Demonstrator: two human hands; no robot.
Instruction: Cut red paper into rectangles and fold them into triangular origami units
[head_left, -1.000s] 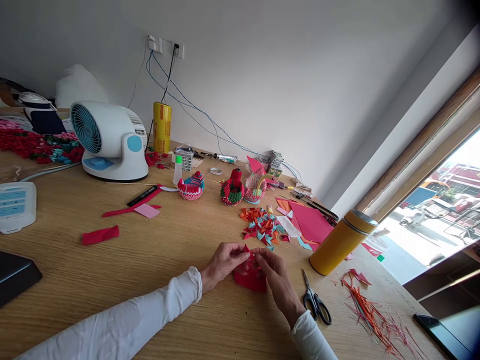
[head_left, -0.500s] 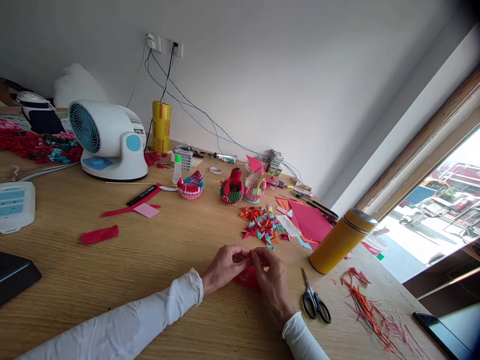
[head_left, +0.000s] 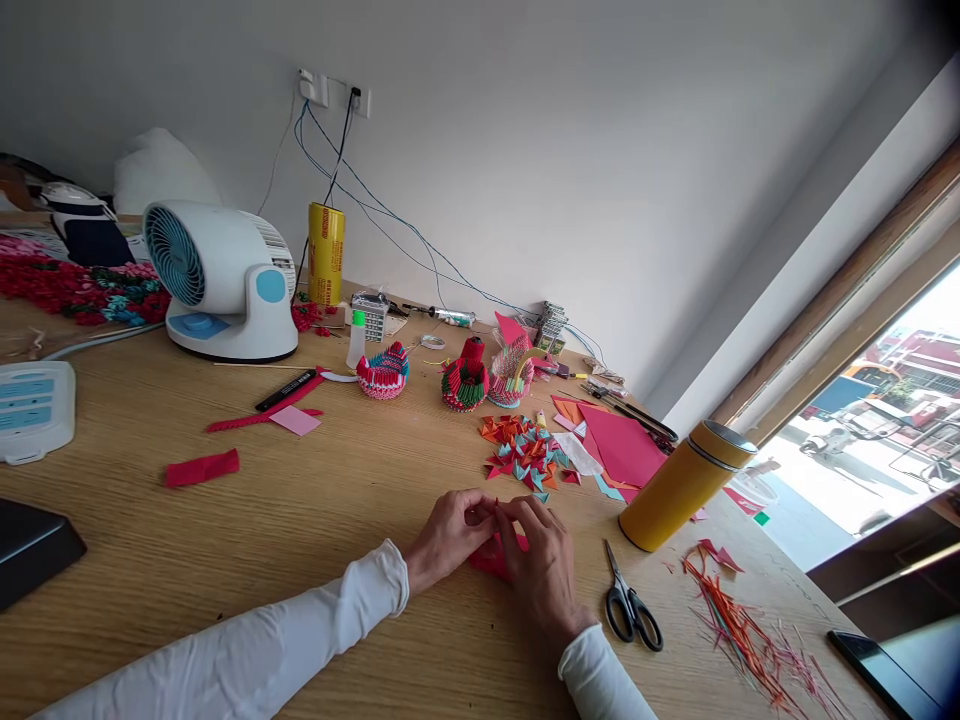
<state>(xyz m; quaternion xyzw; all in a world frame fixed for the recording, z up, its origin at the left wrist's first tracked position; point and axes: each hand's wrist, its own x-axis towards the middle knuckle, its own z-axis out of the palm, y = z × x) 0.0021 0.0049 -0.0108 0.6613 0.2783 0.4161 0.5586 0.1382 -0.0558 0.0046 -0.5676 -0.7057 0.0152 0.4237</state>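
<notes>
On the wooden table (head_left: 300,520), my left hand (head_left: 452,528) and my right hand (head_left: 544,565) meet over a small piece of red paper (head_left: 489,558). Both hands pinch it with curled fingers, fingertips touching near its top edge. Most of the paper is hidden under my right hand. Just beyond lies a pile of small folded paper triangles (head_left: 525,450) in red, orange and teal. Black-handled scissors (head_left: 630,605) lie right of my right hand.
A yellow flask (head_left: 686,485) leans beside red paper sheets (head_left: 622,445). Several modular paper models (head_left: 465,378) stand further back, with a white fan (head_left: 221,280), a yellow roll (head_left: 325,255) and a marker (head_left: 285,390). Paper strips (head_left: 742,630) and a phone (head_left: 874,660) lie at right.
My right hand has slid left and forward over the red paper, covering more of it. The exposed red area has shrunk as the paper is folded smaller.
</notes>
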